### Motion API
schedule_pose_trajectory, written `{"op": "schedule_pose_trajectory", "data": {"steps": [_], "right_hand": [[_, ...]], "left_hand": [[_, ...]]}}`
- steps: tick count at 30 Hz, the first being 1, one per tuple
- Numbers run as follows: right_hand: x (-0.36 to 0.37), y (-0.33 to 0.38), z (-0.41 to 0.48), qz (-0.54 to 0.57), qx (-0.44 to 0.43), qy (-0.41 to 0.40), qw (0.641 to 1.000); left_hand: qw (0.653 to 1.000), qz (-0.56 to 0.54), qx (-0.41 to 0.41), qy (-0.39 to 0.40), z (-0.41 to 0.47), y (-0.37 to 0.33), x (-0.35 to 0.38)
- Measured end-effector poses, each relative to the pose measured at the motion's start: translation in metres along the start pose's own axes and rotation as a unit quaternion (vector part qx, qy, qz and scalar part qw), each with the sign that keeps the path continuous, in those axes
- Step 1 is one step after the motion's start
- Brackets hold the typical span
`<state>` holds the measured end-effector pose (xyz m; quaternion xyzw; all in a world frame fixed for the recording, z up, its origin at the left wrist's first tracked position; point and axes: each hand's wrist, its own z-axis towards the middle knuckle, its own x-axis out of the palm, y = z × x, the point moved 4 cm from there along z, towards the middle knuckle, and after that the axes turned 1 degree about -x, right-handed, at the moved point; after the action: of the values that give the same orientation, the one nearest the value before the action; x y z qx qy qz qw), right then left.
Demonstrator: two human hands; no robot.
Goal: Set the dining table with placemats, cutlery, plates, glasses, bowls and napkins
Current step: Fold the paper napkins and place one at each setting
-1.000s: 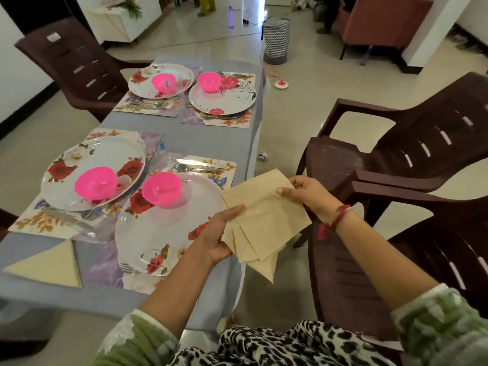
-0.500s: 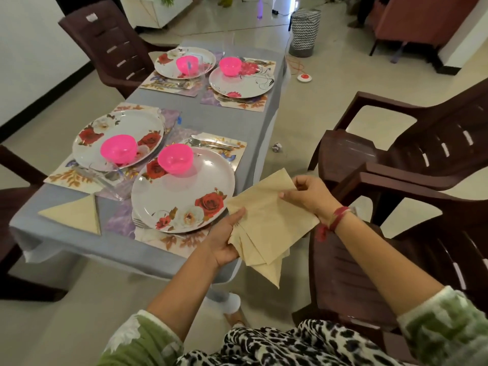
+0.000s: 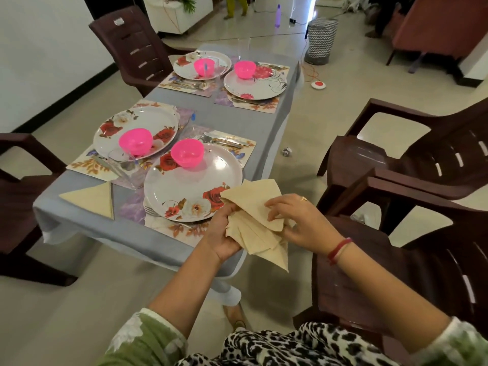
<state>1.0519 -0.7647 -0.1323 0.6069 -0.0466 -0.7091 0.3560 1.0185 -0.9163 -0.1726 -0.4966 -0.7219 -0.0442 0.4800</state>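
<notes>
Both my hands hold a bunch of beige napkins (image 3: 254, 207) beside the table's near right corner. My left hand (image 3: 224, 233) grips the bunch from below. My right hand (image 3: 295, 220) pinches the top napkin, folded into a triangle. One folded napkin (image 3: 91, 199) lies on the grey tablecloth (image 3: 237, 120) at the near left. Several floral plates stand on placemats, each with a pink bowl; the nearest plate (image 3: 211, 180) carries a bowl (image 3: 187, 153). A knife and fork (image 3: 224, 140) lie beyond it. A clear glass (image 3: 121, 165) stands between the two near plates.
Brown plastic chairs surround the table: two on the right (image 3: 422, 159), one at the far left (image 3: 134, 46), one at the near left (image 3: 15, 196). A patterned basket (image 3: 320, 40) and a round red and white object (image 3: 318, 85) sit on the floor beyond.
My right hand has slid from the napkin's far corner down over the bunch, and the top napkin now lies folded as a triangle. The view has pulled back from the table.
</notes>
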Motion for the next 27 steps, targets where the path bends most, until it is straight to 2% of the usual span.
{"op": "schedule_pose_trajectory", "data": {"steps": [6, 10, 12, 15, 17, 20, 23, 27], "right_hand": [[0.0, -0.002, -0.005, 0.077, 0.02, 0.041, 0.996], [0.004, 0.001, -0.002, 0.078, 0.023, 0.071, 0.994], [0.001, -0.001, 0.002, 0.116, 0.045, 0.016, 0.992], [-0.011, -0.01, 0.012, 0.124, 0.139, -0.062, 0.981], [-0.013, -0.02, 0.017, 0.126, 0.207, -0.013, 0.97], [-0.014, -0.027, 0.021, 0.134, 0.264, 0.088, 0.951], [-0.018, -0.032, 0.027, 0.132, 0.28, 0.085, 0.947], [-0.015, -0.033, 0.031, 0.212, 0.284, 0.119, 0.928]], "left_hand": [[1.0, -0.001, 0.009, -0.002, -0.003, 0.001, -0.001], [1.0, 0.012, 0.003, 0.001, -0.004, 0.004, 0.0], [1.0, 0.014, -0.005, 0.005, -0.004, 0.005, -0.001], [1.0, 0.025, 0.0, 0.011, -0.004, 0.005, -0.001], [0.999, 0.029, 0.005, 0.013, -0.004, 0.005, 0.0], [0.999, 0.042, 0.009, 0.014, -0.004, 0.004, 0.001], [0.999, 0.036, 0.008, 0.018, -0.003, 0.005, 0.002], [0.998, 0.03, 0.023, 0.046, -0.003, 0.01, 0.0]]}}
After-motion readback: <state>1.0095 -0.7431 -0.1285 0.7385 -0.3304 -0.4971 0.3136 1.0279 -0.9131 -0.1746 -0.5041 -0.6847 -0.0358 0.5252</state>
